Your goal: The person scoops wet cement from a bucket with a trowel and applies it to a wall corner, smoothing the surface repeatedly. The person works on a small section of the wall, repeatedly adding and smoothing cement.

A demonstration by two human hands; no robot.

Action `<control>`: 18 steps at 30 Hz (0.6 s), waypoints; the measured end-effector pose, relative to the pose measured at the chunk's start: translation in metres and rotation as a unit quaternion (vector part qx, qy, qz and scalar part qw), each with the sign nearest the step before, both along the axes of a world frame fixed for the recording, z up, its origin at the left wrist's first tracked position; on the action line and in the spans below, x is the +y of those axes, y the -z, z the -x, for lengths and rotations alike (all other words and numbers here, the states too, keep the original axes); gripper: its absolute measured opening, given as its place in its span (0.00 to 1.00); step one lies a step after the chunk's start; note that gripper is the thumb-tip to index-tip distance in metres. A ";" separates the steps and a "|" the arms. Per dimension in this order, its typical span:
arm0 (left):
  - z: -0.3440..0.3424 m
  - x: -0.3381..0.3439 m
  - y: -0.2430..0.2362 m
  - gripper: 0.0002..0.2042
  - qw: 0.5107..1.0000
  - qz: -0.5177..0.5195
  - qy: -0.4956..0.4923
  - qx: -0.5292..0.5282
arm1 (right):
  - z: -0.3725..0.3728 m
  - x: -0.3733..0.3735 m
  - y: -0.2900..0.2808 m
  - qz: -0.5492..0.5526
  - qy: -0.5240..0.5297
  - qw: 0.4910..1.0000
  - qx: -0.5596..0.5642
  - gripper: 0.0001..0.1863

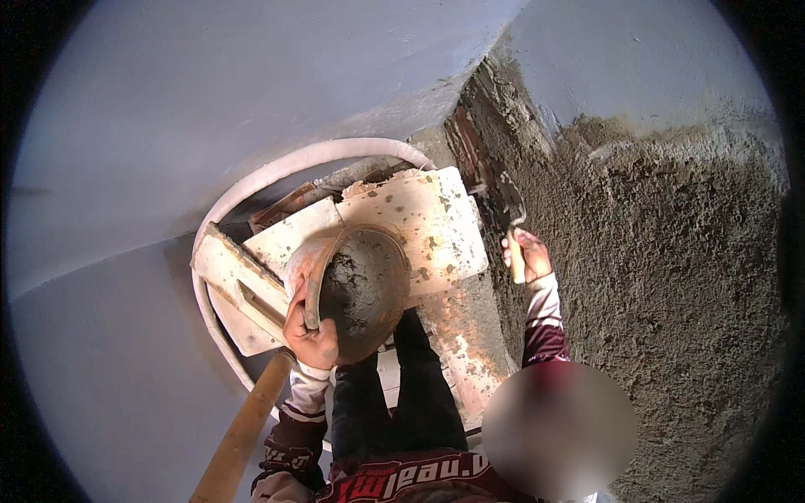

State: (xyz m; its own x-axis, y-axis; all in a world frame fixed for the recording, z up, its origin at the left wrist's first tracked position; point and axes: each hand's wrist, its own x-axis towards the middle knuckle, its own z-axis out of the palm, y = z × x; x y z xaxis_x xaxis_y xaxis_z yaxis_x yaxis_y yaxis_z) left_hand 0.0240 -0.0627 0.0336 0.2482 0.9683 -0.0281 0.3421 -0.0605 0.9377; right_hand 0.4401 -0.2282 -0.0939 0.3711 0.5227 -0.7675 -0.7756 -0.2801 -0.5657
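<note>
My left hand [309, 335] grips the near rim of a round rusty metal pan [312, 267] filled with wet grey mortar [365, 285], held over a stained white board [436, 218]. My right hand [525, 254] is closed on the wooden handle of a trowel [508, 210]. The trowel's blade lies against the edge of a rough, freshly mortared wall [671, 268], next to exposed brick [470, 151].
A white hose [277, 172] loops around the boards below. A wooden float [239, 281] lies left of the pan. A long wooden handle [243, 427] slants up from the lower left. Smooth grey surfaces [210, 92] fill the left and top. My dark trouser legs [419, 386] are below the pan.
</note>
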 end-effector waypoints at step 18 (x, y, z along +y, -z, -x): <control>0.044 0.026 0.021 0.26 0.998 0.013 -0.055 -0.005 | 0.073 -0.028 -0.049 0.117 -0.189 0.921 -0.319 0.13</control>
